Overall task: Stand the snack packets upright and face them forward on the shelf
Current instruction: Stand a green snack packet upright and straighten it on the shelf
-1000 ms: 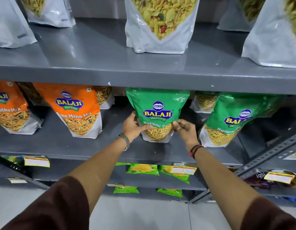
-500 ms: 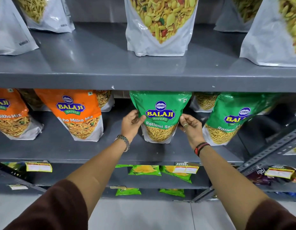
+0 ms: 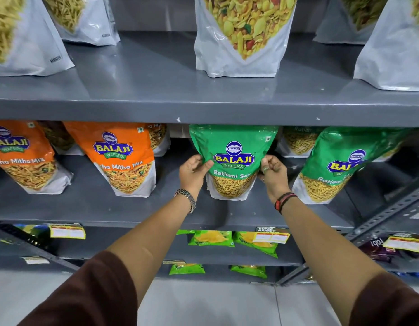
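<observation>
- Far left, middle shelf (image 3: 62, 208): an orange Mitha Mix packet (image 3: 20, 158) stands at the frame edge, front label outward, leaning slightly.
- Beside it: a second orange packet (image 3: 121, 158) of the same kind, upright, front facing forward; further packets stand behind it, partly hidden.
- Left hand (image 3: 193, 171): closed on the left edge of the green Ratlami Sev packet (image 3: 233, 161), thumb across the front face, fingers wrapped behind. A metal bracelet (image 3: 186, 198) circles the wrist.
- Centre: the green packet stands upright on the middle shelf, base on the shelf surface, printed front toward the camera, top just under the upper shelf (image 3: 203, 109).
- Right hand (image 3: 273, 172): pinched on the packet's right edge, fingers curled; a red-and-black band (image 3: 283, 202) sits on the wrist.
- Right: a second green packet (image 3: 340, 163) stands near, tilted, front outward.
- Upper shelf: white pouches, one (image 3: 241, 36) directly above the held packet.
</observation>
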Available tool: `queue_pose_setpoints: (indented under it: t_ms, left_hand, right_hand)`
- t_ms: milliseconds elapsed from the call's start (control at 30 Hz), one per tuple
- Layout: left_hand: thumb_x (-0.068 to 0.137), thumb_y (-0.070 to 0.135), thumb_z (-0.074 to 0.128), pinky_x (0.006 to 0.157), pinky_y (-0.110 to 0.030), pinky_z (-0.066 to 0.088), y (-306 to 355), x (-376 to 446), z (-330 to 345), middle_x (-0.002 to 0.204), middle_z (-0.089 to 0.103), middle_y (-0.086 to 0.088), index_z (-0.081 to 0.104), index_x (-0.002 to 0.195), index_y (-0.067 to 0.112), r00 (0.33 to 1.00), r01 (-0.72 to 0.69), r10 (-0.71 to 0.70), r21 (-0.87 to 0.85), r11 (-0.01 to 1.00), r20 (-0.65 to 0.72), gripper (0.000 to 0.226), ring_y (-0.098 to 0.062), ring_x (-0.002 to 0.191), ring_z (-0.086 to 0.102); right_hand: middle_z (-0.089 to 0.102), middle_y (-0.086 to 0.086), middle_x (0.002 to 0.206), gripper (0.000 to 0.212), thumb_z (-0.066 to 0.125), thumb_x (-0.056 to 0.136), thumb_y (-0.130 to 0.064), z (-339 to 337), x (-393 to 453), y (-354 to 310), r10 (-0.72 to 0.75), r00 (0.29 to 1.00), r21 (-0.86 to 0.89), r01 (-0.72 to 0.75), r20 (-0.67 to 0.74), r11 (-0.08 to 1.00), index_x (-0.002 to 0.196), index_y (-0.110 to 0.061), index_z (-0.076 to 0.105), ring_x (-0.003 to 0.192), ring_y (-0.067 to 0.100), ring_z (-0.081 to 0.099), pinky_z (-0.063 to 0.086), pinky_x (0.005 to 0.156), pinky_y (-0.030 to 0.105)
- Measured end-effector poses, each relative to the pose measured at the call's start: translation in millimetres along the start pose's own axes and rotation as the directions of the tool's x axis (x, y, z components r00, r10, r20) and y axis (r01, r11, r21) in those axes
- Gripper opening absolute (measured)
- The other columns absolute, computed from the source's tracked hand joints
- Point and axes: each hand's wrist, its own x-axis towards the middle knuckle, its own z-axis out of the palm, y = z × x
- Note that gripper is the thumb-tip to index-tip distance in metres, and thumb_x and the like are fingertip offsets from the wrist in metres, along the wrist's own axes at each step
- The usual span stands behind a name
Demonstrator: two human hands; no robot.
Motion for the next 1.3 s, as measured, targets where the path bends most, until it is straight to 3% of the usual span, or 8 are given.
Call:
queue_pose_setpoints:
  t_ms: [233, 400, 633, 700, 833, 967, 1133, 1300]
  left_hand:
    - [0.076, 0.000, 0.068, 0.068, -0.010, 0.053, 2, -1, -6, 0.116, 0.063, -0.020, 0.057, 0.114, -0.005, 1.000, 0.025, -0.025, -0.001, 1.000, -0.003, 0.040, 0.000, 0.078, 0.064]
    - [0.075, 0.003, 0.070, 0.096, -0.030, 0.048, -21, -26, -8, 0.114, 0.060, -0.013, 0.052, 0.122, -0.001, 0.987, 0.131, -0.118, 0.117, 0.984, -0.113, 0.050, -0.020, 0.105, 0.057]
    - [0.079, -0.002, 0.063, 0.079, -0.028, 0.051, -70, -83, 43, 0.072, 0.056, 0.002, 0.064, 0.096, 0.003, 0.966, 0.256, -0.238, 0.230, 0.939, -0.105, 0.018, -0.019, 0.077, 0.054]
    - [0.079, -0.003, 0.063, 0.079, -0.035, 0.050, -78, -95, 80, 0.068, 0.054, 0.001, 0.063, 0.101, -0.003, 0.968, 0.251, -0.241, 0.226, 0.941, -0.071, 0.023, -0.014, 0.071, 0.053]
    - [0.082, -0.003, 0.058, 0.061, -0.010, 0.047, -71, -100, 150, 0.070, 0.052, 0.002, 0.057, 0.111, -0.004, 0.983, 0.176, -0.183, 0.230, 0.957, 0.011, 0.028, -0.009, 0.069, 0.050]
    - [0.085, 0.002, 0.057, 0.091, -0.033, 0.048, -43, -99, 207, 0.110, 0.054, -0.008, 0.044, 0.131, 0.004, 0.982, 0.120, -0.147, 0.207, 0.971, 0.122, 0.048, -0.015, 0.102, 0.050]
    - [0.083, 0.017, 0.061, 0.102, -0.052, 0.044, -31, -89, 236, 0.127, 0.058, -0.018, 0.043, 0.132, 0.010, 0.985, 0.132, -0.156, 0.256, 0.958, 0.076, 0.053, -0.029, 0.117, 0.055]
    - [0.089, 0.013, 0.052, 0.097, -0.044, 0.046, -18, -91, 244, 0.121, 0.062, -0.021, 0.054, 0.118, 0.012, 0.986, 0.158, -0.166, 0.239, 0.958, 0.014, 0.030, -0.024, 0.102, 0.058]
  right_hand:
    - [0.060, 0.002, 0.079, 0.021, 0.046, 0.093, -0.012, 3, -5, -1, 0.014, 1.000, -0.001, -0.014, -0.016, 1.000, 0.077, -0.021, 0.056, 0.072, 0.013, 0.051, 0.044, 0.070, 0.032]
    - [0.061, 0.010, 0.108, 0.021, 0.044, 0.094, -0.013, -30, -22, 4, 0.075, 0.996, 0.025, -0.074, -0.049, 0.997, 0.105, -0.003, 0.059, 0.096, 0.018, 0.059, 0.048, 0.087, 0.030]
    - [0.056, 0.000, 0.073, 0.012, 0.046, 0.092, -0.013, -131, -58, 40, 0.212, 0.938, -0.012, -0.223, -0.276, 0.975, 0.083, -0.014, 0.054, 0.061, 0.009, 0.048, 0.039, 0.041, 0.009]
    - [0.051, 0.000, 0.071, 0.014, 0.042, 0.092, -0.011, -169, -55, 41, 0.225, 0.910, -0.007, -0.243, -0.348, 0.970, 0.081, -0.015, 0.052, 0.060, 0.010, 0.046, 0.040, 0.047, 0.014]
    - [0.052, 0.008, 0.092, 0.014, 0.042, 0.093, -0.019, -214, -23, 20, 0.199, 0.911, -0.007, -0.216, -0.362, 0.976, 0.103, -0.012, 0.050, 0.070, 0.008, 0.049, 0.049, 0.081, 0.040]
    - [0.053, 0.009, 0.130, 0.035, 0.041, 0.093, -0.031, -222, 9, -7, 0.212, 0.937, -0.035, -0.230, -0.277, 0.973, 0.124, -0.016, 0.048, 0.116, 0.025, 0.051, 0.037, 0.109, 0.047]
    - [0.053, 0.006, 0.118, 0.034, 0.034, 0.091, -0.011, -219, 26, -36, 0.218, 0.941, 0.012, -0.223, -0.258, 0.975, 0.122, -0.017, 0.049, 0.105, 0.024, 0.049, 0.041, 0.096, 0.042]
    - [0.055, 0.022, 0.127, 0.040, 0.029, 0.090, 0.000, -220, 18, -40, 0.204, 0.944, -0.028, -0.219, -0.260, 0.975, 0.125, -0.010, 0.043, 0.109, 0.035, 0.056, 0.045, 0.099, 0.054]
